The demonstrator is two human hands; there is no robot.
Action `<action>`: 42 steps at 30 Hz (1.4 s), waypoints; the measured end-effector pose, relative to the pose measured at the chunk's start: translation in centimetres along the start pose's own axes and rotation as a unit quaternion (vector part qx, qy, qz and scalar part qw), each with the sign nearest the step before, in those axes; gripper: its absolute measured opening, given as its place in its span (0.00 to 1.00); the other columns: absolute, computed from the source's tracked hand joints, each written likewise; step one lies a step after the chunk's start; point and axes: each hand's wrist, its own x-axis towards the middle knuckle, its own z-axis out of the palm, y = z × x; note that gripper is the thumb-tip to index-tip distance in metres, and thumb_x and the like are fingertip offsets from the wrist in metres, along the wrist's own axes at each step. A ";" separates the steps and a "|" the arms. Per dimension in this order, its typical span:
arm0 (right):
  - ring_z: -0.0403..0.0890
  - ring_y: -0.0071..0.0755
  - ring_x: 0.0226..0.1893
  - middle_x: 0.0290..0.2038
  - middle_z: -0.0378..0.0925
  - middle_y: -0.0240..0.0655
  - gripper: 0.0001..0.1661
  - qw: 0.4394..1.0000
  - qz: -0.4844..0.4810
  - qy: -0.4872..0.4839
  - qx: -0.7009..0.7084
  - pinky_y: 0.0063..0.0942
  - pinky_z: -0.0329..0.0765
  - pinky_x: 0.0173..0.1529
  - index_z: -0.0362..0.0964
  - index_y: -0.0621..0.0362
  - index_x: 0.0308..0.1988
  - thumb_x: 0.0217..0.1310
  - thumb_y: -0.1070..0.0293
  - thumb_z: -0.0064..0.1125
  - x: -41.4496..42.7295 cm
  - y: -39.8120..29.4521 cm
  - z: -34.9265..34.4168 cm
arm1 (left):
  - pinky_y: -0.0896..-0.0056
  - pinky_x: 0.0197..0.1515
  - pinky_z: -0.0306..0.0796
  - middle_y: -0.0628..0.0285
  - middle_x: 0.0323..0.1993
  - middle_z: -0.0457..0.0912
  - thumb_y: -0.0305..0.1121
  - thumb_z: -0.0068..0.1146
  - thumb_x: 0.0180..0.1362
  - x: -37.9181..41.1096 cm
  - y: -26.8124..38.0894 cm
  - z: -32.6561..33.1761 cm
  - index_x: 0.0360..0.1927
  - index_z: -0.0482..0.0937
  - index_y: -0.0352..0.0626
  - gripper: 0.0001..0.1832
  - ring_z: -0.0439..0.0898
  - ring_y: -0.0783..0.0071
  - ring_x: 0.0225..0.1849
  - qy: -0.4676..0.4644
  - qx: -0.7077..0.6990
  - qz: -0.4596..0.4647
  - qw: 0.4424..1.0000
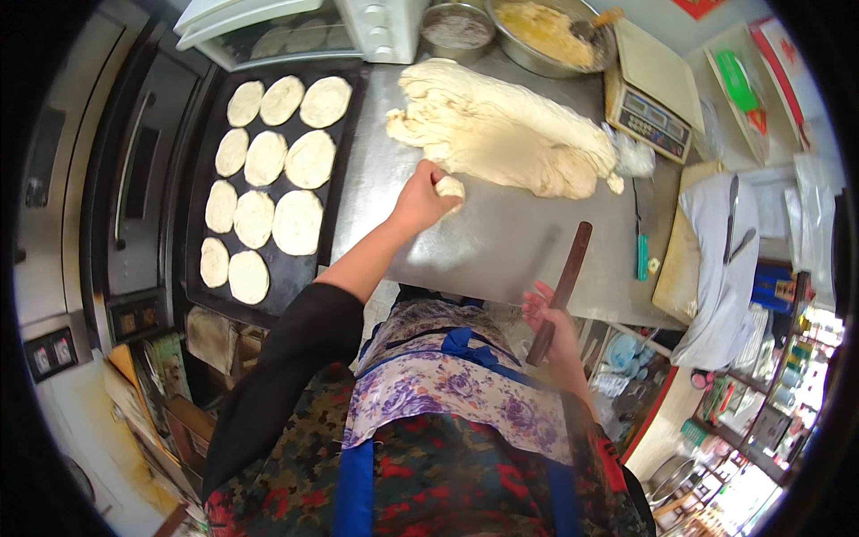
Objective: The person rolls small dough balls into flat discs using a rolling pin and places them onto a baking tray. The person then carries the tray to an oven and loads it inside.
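My left hand (419,201) grips a small piece of dough (449,190) just below the near left edge of a large dough mass (517,134) on the steel table. In my right hand (553,325), near the table's front edge, a dark wooden rolling pin (562,288) lies tilted across the palm, its fingers partly uncurled. Several flat dough rounds (298,223) lie in rows on a black baking tray (201,282) at the left.
A digital scale (651,101) stands at the back right beside a steel bowl of filling (545,30) and a round metal tin (458,33). A green-handled tool (642,256) lies near a cloth-covered board (678,248). A white oven (382,30) stands behind the tray.
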 end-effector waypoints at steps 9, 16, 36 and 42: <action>0.79 0.33 0.48 0.54 0.76 0.43 0.34 0.996 -0.025 -0.009 -0.088 0.30 0.77 0.51 0.61 0.64 0.65 0.58 0.73 0.52 -1.2 0.3 -5.1 | 0.49 0.64 0.62 0.41 0.59 0.69 0.38 0.63 0.57 -1.0 1.5 8.7 0.65 0.63 0.37 0.35 0.67 0.42 0.62 0.111 0.145 0.161 0.970; 0.80 0.27 0.40 0.43 0.80 0.33 0.27 0.961 -0.083 0.090 -0.248 0.26 0.78 0.45 0.68 0.61 0.56 0.57 0.71 0.63 -0.7 0.2 -6.2 | 0.39 0.74 0.38 0.41 0.74 0.50 0.62 0.51 0.59 -6.6 0.8 13.8 0.73 0.54 0.38 0.48 0.45 0.44 0.76 -0.042 0.362 0.244 0.899; 0.47 0.51 0.74 0.73 0.49 0.50 0.50 0.558 -0.283 0.048 -0.779 0.61 0.43 0.72 0.50 0.63 0.71 0.59 0.46 0.58 7.8 1.8 3.8 | 0.39 0.74 0.38 0.46 0.75 0.51 0.55 0.51 0.62 -9.4 -3.8 7.5 0.74 0.53 0.38 0.44 0.47 0.44 0.76 0.015 0.318 0.221 0.922; 0.49 0.53 0.74 0.72 0.50 0.52 0.52 0.443 -0.445 0.134 -0.767 0.63 0.41 0.72 0.50 0.63 0.71 0.59 0.42 0.57 21.7 -7.5 7.2 | 0.40 0.74 0.37 0.43 0.76 0.47 0.58 0.44 0.65 4.8 0.1 5.4 0.75 0.50 0.39 0.43 0.43 0.47 0.77 0.182 0.365 0.195 0.892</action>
